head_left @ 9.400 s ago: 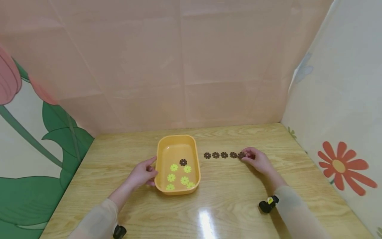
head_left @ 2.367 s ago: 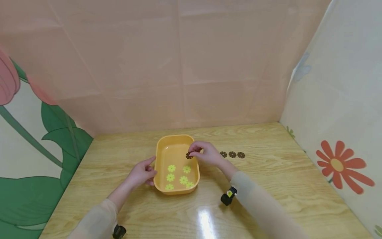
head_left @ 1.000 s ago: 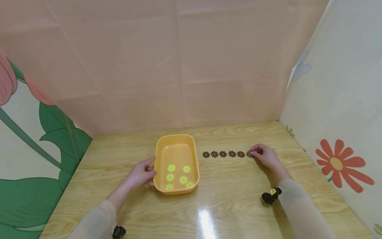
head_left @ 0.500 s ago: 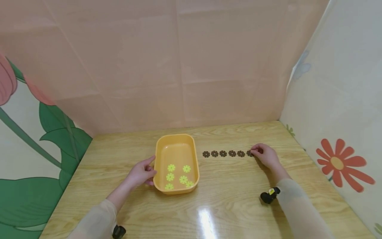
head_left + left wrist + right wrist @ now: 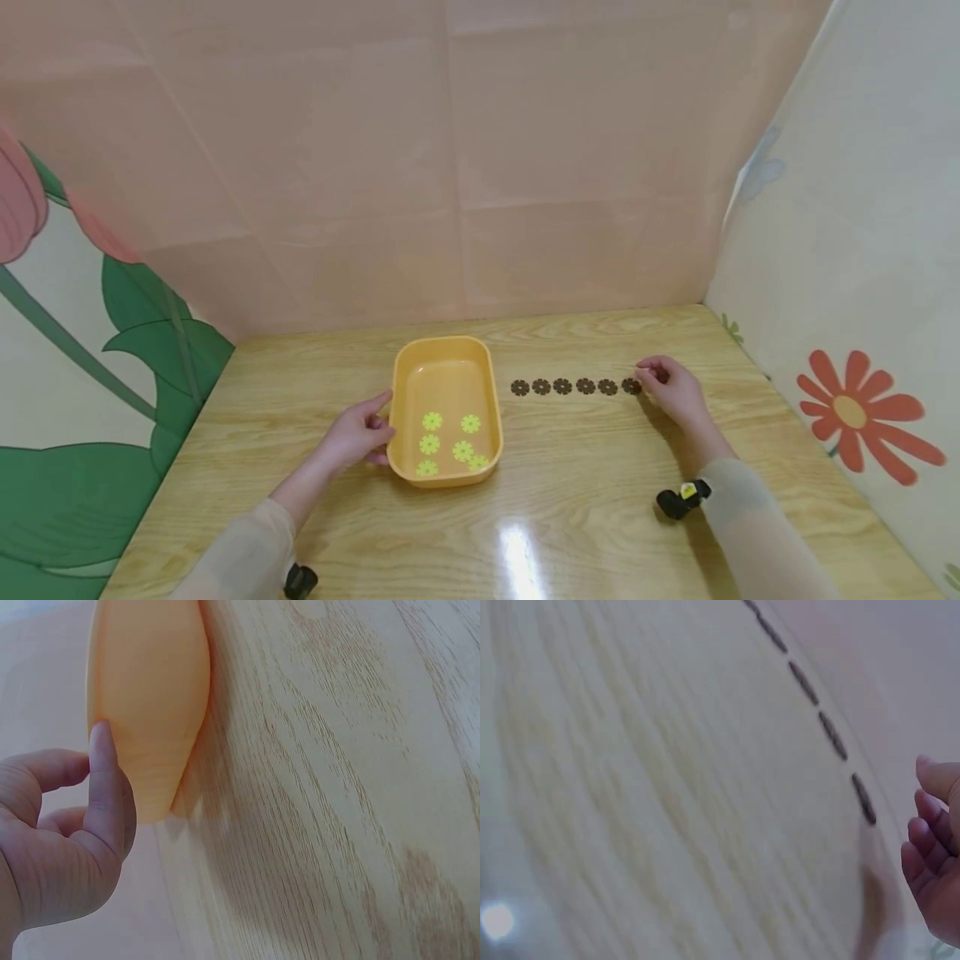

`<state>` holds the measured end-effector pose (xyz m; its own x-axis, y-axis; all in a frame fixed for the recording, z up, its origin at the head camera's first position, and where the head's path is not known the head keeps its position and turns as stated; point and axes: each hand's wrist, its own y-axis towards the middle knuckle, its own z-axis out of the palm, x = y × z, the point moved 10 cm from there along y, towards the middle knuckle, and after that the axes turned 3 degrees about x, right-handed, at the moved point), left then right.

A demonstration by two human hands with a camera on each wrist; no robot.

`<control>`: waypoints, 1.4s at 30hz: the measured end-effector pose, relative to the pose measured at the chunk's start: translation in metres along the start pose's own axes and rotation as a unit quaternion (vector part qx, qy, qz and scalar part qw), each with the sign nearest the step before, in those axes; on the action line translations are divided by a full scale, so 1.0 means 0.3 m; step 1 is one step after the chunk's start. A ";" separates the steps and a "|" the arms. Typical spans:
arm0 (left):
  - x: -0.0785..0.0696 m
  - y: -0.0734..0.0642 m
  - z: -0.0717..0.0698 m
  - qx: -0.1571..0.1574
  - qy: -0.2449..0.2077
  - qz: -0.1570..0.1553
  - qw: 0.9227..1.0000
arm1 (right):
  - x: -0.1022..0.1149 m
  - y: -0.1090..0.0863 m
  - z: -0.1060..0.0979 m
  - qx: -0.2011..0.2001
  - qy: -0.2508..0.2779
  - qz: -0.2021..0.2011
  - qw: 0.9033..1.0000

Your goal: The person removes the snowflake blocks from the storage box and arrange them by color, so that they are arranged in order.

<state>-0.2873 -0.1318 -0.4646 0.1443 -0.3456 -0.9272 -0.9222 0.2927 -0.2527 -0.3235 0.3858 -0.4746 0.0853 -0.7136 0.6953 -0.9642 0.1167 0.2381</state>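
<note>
My left hand (image 5: 354, 433) holds the left side of a yellow-orange plastic tray (image 5: 405, 367), thumb and fingers at its rim. In the left wrist view, fingertips touch the tray's wall (image 5: 154, 682). Several yellow-green notched flower-shaped discs (image 5: 430, 444) lie inside the tray, towards its near end. To its right, several brown discs (image 5: 562, 386) of the same shape form a straight row. My right hand (image 5: 675, 392) is just beyond the row's right end, beside the last brown disc (image 5: 632, 386). The right wrist view shows its fingers loosely bent, apart from that disc (image 5: 863, 799), holding nothing.
The wooden table (image 5: 585, 475) ends at a pinkish cloth backdrop (image 5: 465, 208). A flower-printed panel (image 5: 847, 275) stands on the right and a leaf-printed one (image 5: 75, 467) on the left. Black wrist cameras (image 5: 682, 498) hang below the sleeves.
My right hand took the brown disc out of the tray, set it at the row's right end, then let go and drew slightly right. The left hand stayed at the tray.
</note>
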 end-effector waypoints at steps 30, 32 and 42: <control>0.012 0.008 -0.006 -0.009 0.004 -0.009 1.000 | 0.733 -0.070 0.432 0.243 0.109 -0.260 0.928; 0.011 0.008 -0.006 -0.010 0.001 -0.009 1.000 | 0.784 -0.084 0.458 0.256 0.110 -0.282 0.918; 0.006 0.003 -0.002 -0.006 0.000 -0.008 1.000 | 0.947 -0.147 0.600 0.310 0.087 -0.343 0.882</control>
<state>-0.2880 -0.1327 -0.4663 0.1593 -0.3501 -0.9231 -0.9242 0.2758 -0.2641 -0.3021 0.0535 -0.4095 0.6882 -0.3461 0.6376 -0.6172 -0.7412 0.2639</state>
